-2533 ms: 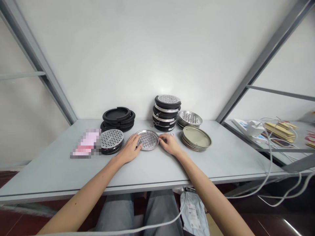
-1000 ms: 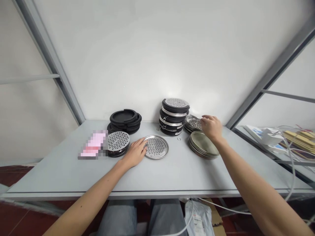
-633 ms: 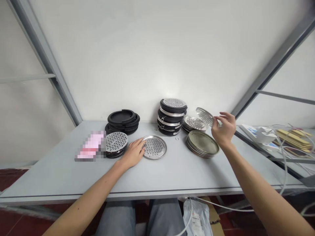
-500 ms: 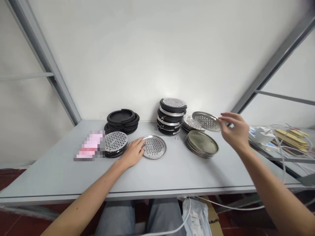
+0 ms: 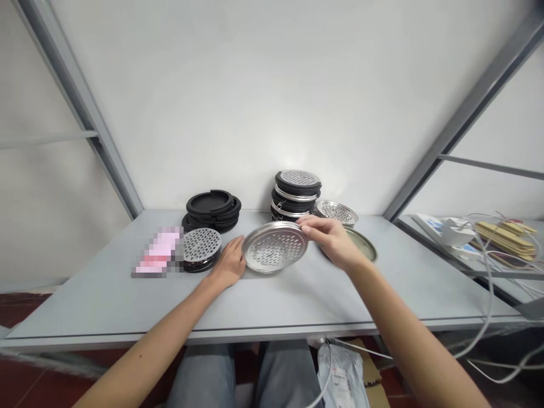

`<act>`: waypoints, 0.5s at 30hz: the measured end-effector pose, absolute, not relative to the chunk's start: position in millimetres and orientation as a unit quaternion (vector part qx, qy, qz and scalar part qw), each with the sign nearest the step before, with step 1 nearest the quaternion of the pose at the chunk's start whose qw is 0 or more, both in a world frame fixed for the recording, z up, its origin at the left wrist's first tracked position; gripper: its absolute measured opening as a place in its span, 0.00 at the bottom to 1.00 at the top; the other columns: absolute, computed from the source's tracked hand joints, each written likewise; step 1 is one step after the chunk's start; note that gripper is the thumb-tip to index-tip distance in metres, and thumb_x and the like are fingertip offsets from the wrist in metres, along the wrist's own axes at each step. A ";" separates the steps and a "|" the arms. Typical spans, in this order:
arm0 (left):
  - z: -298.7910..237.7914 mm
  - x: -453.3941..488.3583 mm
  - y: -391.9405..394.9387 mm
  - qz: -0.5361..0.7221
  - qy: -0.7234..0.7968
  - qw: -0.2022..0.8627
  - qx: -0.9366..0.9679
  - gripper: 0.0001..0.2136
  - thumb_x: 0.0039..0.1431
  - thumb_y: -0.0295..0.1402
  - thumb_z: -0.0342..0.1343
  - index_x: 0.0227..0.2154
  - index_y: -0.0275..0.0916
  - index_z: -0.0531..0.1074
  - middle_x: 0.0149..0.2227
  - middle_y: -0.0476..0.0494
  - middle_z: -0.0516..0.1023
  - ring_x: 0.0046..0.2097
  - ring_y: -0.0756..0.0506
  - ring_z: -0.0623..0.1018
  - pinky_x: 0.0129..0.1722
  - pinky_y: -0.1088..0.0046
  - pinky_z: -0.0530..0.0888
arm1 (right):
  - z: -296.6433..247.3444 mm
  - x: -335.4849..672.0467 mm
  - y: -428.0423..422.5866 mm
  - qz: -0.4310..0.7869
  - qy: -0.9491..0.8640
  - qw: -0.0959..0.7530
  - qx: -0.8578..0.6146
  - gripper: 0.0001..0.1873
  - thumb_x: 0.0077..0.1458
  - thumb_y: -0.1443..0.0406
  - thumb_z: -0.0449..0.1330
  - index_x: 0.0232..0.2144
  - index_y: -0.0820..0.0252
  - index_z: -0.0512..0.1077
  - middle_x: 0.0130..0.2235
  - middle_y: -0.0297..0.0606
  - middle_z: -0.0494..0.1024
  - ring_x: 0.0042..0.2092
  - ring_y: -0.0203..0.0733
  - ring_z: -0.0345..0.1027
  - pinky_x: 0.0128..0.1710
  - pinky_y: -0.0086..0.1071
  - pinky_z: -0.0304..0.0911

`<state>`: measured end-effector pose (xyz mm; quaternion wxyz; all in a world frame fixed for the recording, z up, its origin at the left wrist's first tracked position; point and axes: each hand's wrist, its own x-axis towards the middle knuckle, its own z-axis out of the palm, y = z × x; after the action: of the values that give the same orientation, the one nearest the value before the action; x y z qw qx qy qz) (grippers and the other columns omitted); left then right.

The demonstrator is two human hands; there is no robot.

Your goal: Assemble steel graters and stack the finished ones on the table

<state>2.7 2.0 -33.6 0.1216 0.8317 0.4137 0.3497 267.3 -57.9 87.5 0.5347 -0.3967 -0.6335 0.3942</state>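
My right hand pinches the right rim of a round perforated metal grater plate, which is tilted and slightly blurred in front of me. Behind or under it, the plate that lay on the table is hidden. My left hand rests low at the plate's left edge, its fingers extended and partly covered. Just left of that hand is a stack topped by a flat perforated metal disc. To the right, partly behind my right hand, sits a stack of greenish metal lids.
Black rings are piled at the back left. A tall stack of black rings and metal bands stands at the back centre, with more perforated plates beside it. A pixelated pink item lies left; cables and yellowish pieces lie right.
My right hand has carried the perforated plate leftward from above the right stacks to in front of my left hand, over the plate on the table. My left hand has barely moved.
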 end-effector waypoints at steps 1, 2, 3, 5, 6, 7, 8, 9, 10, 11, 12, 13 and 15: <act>-33.0 2.5 2.3 0.351 0.421 0.123 0.827 0.19 0.57 0.25 0.48 0.52 0.33 0.67 0.54 0.34 0.71 0.58 0.35 0.68 0.60 0.54 0.64 | 82.7 258.8 -51.0 0.429 -0.614 0.540 -0.385 0.13 0.46 0.55 0.68 0.27 0.58 0.79 0.42 0.40 0.78 0.40 0.43 0.69 0.39 0.36 0.66; -31.9 2.5 2.3 0.348 0.431 0.123 0.823 0.17 0.57 0.25 0.48 0.50 0.32 0.68 0.52 0.34 0.72 0.57 0.35 0.69 0.59 0.54 0.65 | 77.8 252.1 -44.5 0.456 -0.592 0.549 -0.374 0.13 0.45 0.55 0.69 0.28 0.58 0.79 0.41 0.40 0.78 0.39 0.42 0.69 0.37 0.34 0.65; -30.4 2.7 2.0 0.345 0.442 0.121 0.819 0.15 0.58 0.26 0.47 0.48 0.32 0.69 0.50 0.33 0.72 0.55 0.36 0.70 0.57 0.54 0.67 | 72.9 247.1 -38.4 0.475 -0.569 0.563 -0.365 0.13 0.44 0.55 0.69 0.29 0.58 0.79 0.41 0.39 0.79 0.37 0.41 0.69 0.35 0.33 0.65; -26.9 3.6 0.4 0.353 0.455 0.122 0.809 0.14 0.59 0.26 0.47 0.47 0.33 0.68 0.47 0.33 0.73 0.53 0.36 0.71 0.55 0.53 0.68 | 63.0 241.0 -28.7 0.499 -0.523 0.596 -0.350 0.14 0.43 0.55 0.70 0.31 0.58 0.79 0.39 0.38 0.79 0.36 0.39 0.69 0.34 0.32 0.64; -25.3 4.3 -0.7 0.359 0.454 0.122 0.806 0.15 0.59 0.26 0.47 0.49 0.33 0.67 0.47 0.33 0.73 0.53 0.36 0.71 0.55 0.53 0.68 | 58.2 239.3 -25.1 0.507 -0.500 0.611 -0.345 0.15 0.43 0.55 0.70 0.31 0.58 0.79 0.38 0.38 0.79 0.36 0.40 0.70 0.34 0.33 0.65; -23.9 5.0 -2.0 0.368 0.453 0.124 0.803 0.18 0.58 0.26 0.47 0.51 0.33 0.65 0.49 0.33 0.72 0.54 0.36 0.71 0.55 0.53 0.68 | 53.5 238.0 -22.4 0.513 -0.480 0.625 -0.341 0.15 0.42 0.55 0.70 0.32 0.57 0.79 0.38 0.38 0.80 0.36 0.41 0.70 0.35 0.33 0.65; -22.8 5.7 -3.4 0.376 0.450 0.126 0.800 0.21 0.57 0.26 0.49 0.55 0.34 0.62 0.50 0.33 0.72 0.55 0.36 0.70 0.55 0.53 0.68 | 49.2 237.1 -20.5 0.518 -0.461 0.636 -0.338 0.16 0.41 0.55 0.70 0.32 0.57 0.79 0.37 0.38 0.80 0.37 0.42 0.71 0.36 0.33 0.66; -21.9 6.4 -4.8 0.382 0.446 0.129 0.799 0.25 0.56 0.27 0.51 0.58 0.34 0.58 0.52 0.33 0.70 0.56 0.37 0.69 0.56 0.53 0.67 | 45.1 236.3 -19.2 0.524 -0.444 0.645 -0.335 0.17 0.41 0.55 0.70 0.33 0.56 0.78 0.37 0.37 0.80 0.37 0.42 0.71 0.36 0.34 0.67; -21.1 7.0 -6.2 0.388 0.442 0.133 0.798 0.29 0.55 0.28 0.52 0.61 0.35 0.54 0.54 0.33 0.69 0.56 0.37 0.69 0.56 0.54 0.67 | 41.3 235.7 -18.5 0.532 -0.428 0.650 -0.334 0.17 0.40 0.55 0.71 0.33 0.56 0.78 0.37 0.37 0.80 0.37 0.42 0.72 0.36 0.34 0.67; -20.4 7.4 -7.8 0.393 0.437 0.138 0.797 0.33 0.54 0.29 0.54 0.63 0.36 0.50 0.55 0.33 0.68 0.57 0.36 0.69 0.57 0.54 0.67 | 37.9 235.3 -18.1 0.541 -0.413 0.652 -0.334 0.17 0.40 0.55 0.71 0.34 0.56 0.78 0.37 0.36 0.80 0.37 0.42 0.72 0.35 0.34 0.67; -19.6 7.8 -9.4 0.399 0.431 0.141 0.797 0.37 0.53 0.29 0.55 0.65 0.37 0.46 0.57 0.33 0.67 0.57 0.36 0.69 0.57 0.54 0.66 | 34.8 234.9 -17.7 0.550 -0.399 0.653 -0.334 0.17 0.41 0.56 0.71 0.34 0.56 0.77 0.36 0.36 0.80 0.36 0.41 0.72 0.34 0.33 0.68; -18.4 7.9 -11.1 0.406 0.422 0.144 0.798 0.41 0.52 0.29 0.56 0.66 0.38 0.42 0.59 0.33 0.65 0.58 0.36 0.68 0.58 0.54 0.66 | 31.9 234.9 -17.4 0.557 -0.388 0.653 -0.336 0.17 0.41 0.56 0.70 0.34 0.56 0.77 0.35 0.35 0.80 0.34 0.40 0.71 0.34 0.32 0.68; -15.2 7.6 -15.1 0.416 0.399 0.147 0.803 0.46 0.50 0.29 0.58 0.67 0.38 0.35 0.63 0.32 0.59 0.61 0.35 0.65 0.60 0.54 0.64 | 26.5 235.5 -16.2 0.562 -0.373 0.655 -0.342 0.15 0.42 0.57 0.70 0.33 0.56 0.76 0.33 0.34 0.79 0.32 0.38 0.71 0.32 0.31 0.68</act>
<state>7.6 -15.1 -15.2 0.1474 0.8033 0.3994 0.4165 235.5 -16.2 26.5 0.6545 -0.3419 -0.3726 0.5620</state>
